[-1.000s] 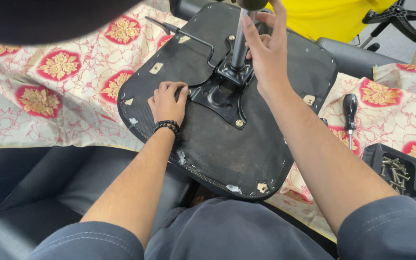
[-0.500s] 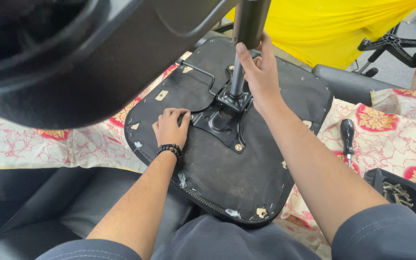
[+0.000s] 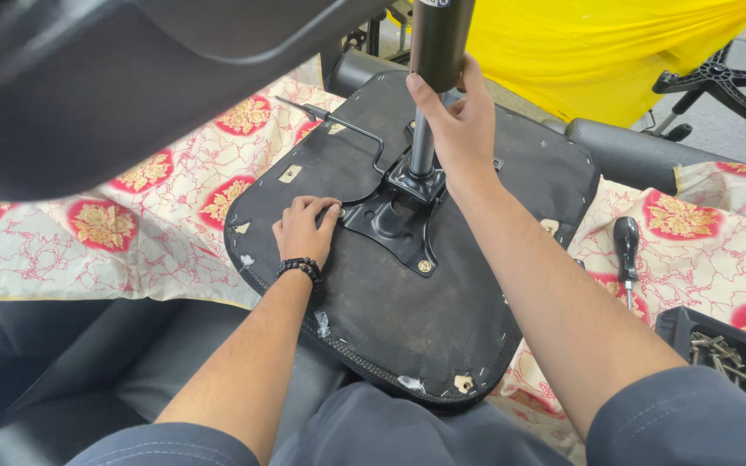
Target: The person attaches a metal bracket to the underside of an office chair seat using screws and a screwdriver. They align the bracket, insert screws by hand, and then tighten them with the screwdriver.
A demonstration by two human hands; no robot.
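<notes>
An upturned black chair seat base (image 3: 442,328) lies across my lap and the patterned cloth. A black metal bracket (image 3: 390,226) is bolted at its middle, and a dark gas-lift cylinder (image 3: 436,52) stands upright in it. My right hand (image 3: 455,129) is wrapped round the cylinder's lower part. My left hand (image 3: 306,229), with a beaded wristband, rests fingers curled on the seat base at the bracket's left edge. A thin bent lever rod (image 3: 338,125) sticks out to the upper left.
A black-handled screwdriver (image 3: 626,246) lies on the cloth at right. A small black tray of screws (image 3: 723,349) sits at the lower right. A large dark blurred shape (image 3: 131,78) fills the upper left. Yellow fabric (image 3: 615,52) and a chair star base (image 3: 718,82) lie behind.
The view has tilted up, so the cylinder and the dark shape at top left show more. My right hand stays on the cylinder; my left hand stays by the bracket.
</notes>
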